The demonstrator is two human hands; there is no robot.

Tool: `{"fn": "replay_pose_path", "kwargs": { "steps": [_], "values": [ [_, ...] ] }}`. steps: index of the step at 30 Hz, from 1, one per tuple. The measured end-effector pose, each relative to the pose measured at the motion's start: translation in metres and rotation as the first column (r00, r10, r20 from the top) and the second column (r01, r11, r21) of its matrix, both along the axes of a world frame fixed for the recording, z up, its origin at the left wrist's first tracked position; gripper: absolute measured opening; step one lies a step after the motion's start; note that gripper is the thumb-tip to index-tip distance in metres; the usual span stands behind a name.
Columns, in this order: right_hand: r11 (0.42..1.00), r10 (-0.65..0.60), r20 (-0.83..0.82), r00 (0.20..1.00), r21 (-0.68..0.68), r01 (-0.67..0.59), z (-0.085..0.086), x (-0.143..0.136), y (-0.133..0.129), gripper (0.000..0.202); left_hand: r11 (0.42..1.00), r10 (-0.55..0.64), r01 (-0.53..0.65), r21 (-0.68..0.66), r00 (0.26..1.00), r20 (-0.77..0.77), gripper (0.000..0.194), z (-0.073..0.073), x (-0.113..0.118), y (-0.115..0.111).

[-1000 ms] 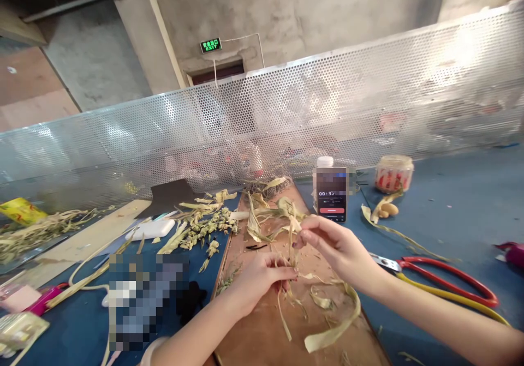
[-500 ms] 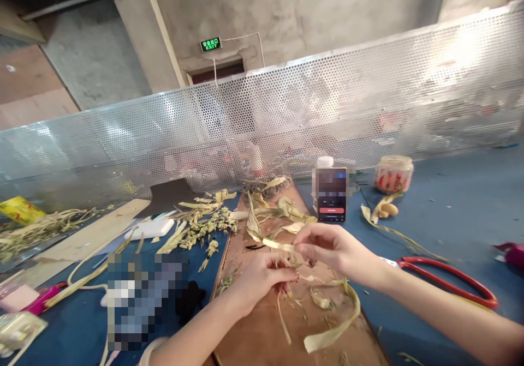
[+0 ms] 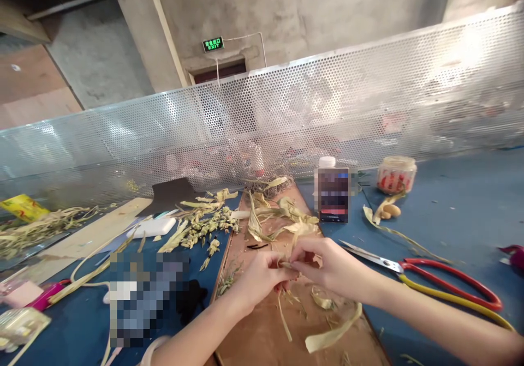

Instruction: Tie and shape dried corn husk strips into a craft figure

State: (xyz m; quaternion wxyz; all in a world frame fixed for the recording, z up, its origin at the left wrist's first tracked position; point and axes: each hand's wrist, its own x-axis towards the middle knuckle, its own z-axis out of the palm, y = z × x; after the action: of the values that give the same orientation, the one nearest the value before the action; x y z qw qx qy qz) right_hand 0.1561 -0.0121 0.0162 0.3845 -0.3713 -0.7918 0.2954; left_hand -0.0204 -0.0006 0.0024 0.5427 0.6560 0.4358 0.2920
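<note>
My left hand (image 3: 266, 279) is closed in a pinch above the brown board (image 3: 254, 328), holding a narrow dried husk strip (image 3: 284, 264). Thin shreds hang below its fingers. My right hand (image 3: 321, 262) is pinched on the same strip, its fingertips meeting the left ones, so much of the strip is hidden. Curled dried husks (image 3: 266, 219) lie on the board beyond my hands. A flat husk piece (image 3: 333, 330) rests nearer to me. To the right of my right hand, scissors (image 3: 391, 265) with red and yellow handles lie on the blue table.
A phone (image 3: 333, 202) stands upright before a white-capped bottle (image 3: 326, 162). Farther right is a clear jar (image 3: 396, 175). Small husk knots (image 3: 216, 221) and a white case (image 3: 152, 227) lie left of the board. A perforated metal screen (image 3: 286, 109) runs along the back.
My right hand has moved down and slightly nearer to me, bringing its fingertips to my left hand. The strip it stretched out leftward is now bunched between both hands. The scissors' blades now show.
</note>
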Motion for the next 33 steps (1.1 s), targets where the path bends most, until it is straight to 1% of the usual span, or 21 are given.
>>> {"fn": "replay_pose_path", "kwargs": {
  "steps": [3,6,10,12,14,17,20,24,28,31,33],
  "values": [
    [1.000,-0.018,0.011,1.000,-0.008,0.018,-0.005,-0.004,0.000,0.012,1.000,-0.009,0.009,0.020,1.000,-0.029,0.008,0.001,0.001,-0.001],
    [0.999,-0.026,-0.036,0.999,-0.033,0.025,-0.010,-0.005,0.002,0.009,0.999,-0.012,0.015,0.035,0.998,-0.062,0.009,0.002,0.001,-0.001],
    [0.999,-0.008,-0.063,0.998,-0.037,0.005,-0.013,-0.007,0.002,0.034,0.998,0.000,0.007,0.056,0.993,-0.115,0.014,-0.001,0.001,-0.001],
    [1.000,0.022,-0.032,0.999,0.005,-0.022,-0.013,-0.008,0.001,0.030,0.998,-0.016,0.024,0.063,0.992,-0.128,0.010,-0.003,0.002,-0.001],
    [0.998,0.013,0.016,1.000,0.061,-0.014,-0.011,-0.009,0.000,0.024,0.996,-0.037,0.047,0.073,0.991,-0.130,0.004,-0.002,0.002,-0.001],
    [0.995,-0.047,0.064,0.997,0.094,0.041,-0.010,-0.009,0.000,0.020,0.993,-0.059,0.072,0.092,0.989,-0.135,0.009,0.003,0.001,-0.003],
    [0.993,-0.069,0.068,0.995,0.100,0.062,-0.010,-0.009,0.002,0.019,0.987,-0.101,0.116,0.111,0.985,-0.138,0.009,0.008,0.001,-0.004],
    [0.990,-0.076,0.075,0.994,0.122,0.066,-0.010,-0.008,0.003,0.018,0.982,-0.164,0.171,0.086,0.983,-0.086,0.012,0.010,0.000,-0.005],
    [0.986,-0.084,0.081,0.993,0.153,0.071,-0.010,-0.007,0.003,0.015,0.981,-0.193,0.194,0.030,0.981,-0.036,0.010,0.009,-0.004,-0.004],
    [0.982,-0.093,0.081,0.992,0.171,0.078,-0.010,-0.006,0.004,0.013,0.971,-0.231,0.236,-0.042,0.968,0.100,0.019,0.008,-0.008,-0.001],
    [0.979,-0.103,0.081,0.991,0.183,0.087,-0.011,-0.006,0.004,0.013,0.964,-0.233,0.251,-0.084,0.957,0.175,0.027,0.006,-0.009,0.000]
  ]
}}
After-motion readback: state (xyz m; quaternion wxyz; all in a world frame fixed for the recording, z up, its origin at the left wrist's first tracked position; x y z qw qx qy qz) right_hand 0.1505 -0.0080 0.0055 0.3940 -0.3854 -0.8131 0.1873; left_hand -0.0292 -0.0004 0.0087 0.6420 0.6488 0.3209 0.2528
